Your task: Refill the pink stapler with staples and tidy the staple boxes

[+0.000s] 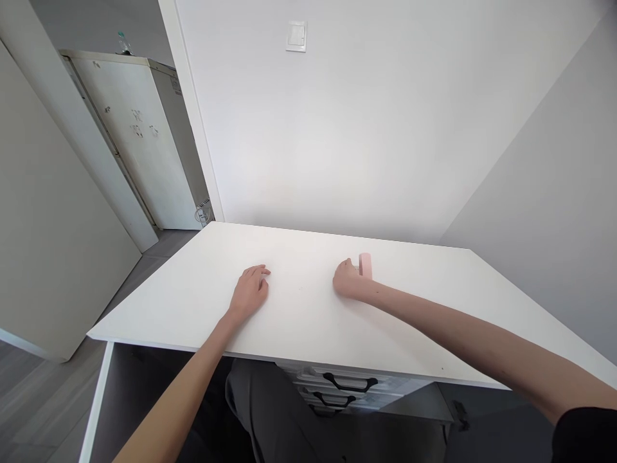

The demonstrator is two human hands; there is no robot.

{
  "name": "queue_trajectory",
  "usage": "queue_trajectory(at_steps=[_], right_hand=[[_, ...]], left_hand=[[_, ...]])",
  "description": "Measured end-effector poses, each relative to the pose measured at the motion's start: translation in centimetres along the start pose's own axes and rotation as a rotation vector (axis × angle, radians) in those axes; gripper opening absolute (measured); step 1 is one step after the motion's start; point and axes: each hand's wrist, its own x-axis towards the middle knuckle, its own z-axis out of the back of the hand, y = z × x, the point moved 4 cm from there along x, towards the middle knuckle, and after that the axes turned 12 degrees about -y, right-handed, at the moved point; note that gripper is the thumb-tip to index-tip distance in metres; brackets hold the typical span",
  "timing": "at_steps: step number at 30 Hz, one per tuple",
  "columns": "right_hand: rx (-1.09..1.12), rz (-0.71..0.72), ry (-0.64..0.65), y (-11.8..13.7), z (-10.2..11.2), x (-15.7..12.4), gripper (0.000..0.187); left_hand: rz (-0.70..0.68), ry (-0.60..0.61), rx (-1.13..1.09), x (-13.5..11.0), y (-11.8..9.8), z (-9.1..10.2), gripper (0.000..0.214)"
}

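Observation:
My left hand (250,289) rests palm down on the white table (193,296), fingers together and lying flat, holding nothing. My right hand (346,278) sits further right on the table with its fingers curled around a small pink object (365,264) that stands upright behind the hand. Only the top of the pink object shows; the rest is hidden by my fingers.
The table stands against a white wall, with a grey wall close on the right. Under its front edge is a drawer unit with black handles (344,384). A doorway at left opens onto a white cabinet (144,135) and grey floor.

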Motion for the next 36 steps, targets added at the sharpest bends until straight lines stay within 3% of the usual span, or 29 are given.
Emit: queue_trajectory(at_steps=[6, 16, 21, 25, 30, 36], right_hand=[[-0.136, -0.078, 0.101, -5.6, -1.1, -5.2, 0.012], [-0.063, -0.132, -0.020, -13.1, -2.6, -12.6, 0.026], [0.017, -0.165, -0.113, -15.2, -3.0, -15.0, 0.030], [0.061, -0.135, -0.199, -14.1, -3.0, -15.9, 0.047], [0.343, -0.082, -0.404, -9.2, -2.5, -16.8, 0.056], [0.534, -0.260, -0.432, -4.0, -1.8, -18.6, 0.060]], left_hand=[[0.004, -0.005, -0.005, 0.0, -0.2, 0.3, 0.035], [0.017, 0.006, -0.006, -0.1, -0.3, 0.5, 0.035], [0.011, 0.005, -0.007, 0.0, -0.4, 0.7, 0.034], [0.010, 0.007, -0.002, 0.1, -0.4, 0.7, 0.034], [0.002, 0.011, 0.020, 0.3, -0.7, 0.8, 0.035], [-0.087, 0.045, 0.095, -0.1, -1.3, 0.7, 0.042]])
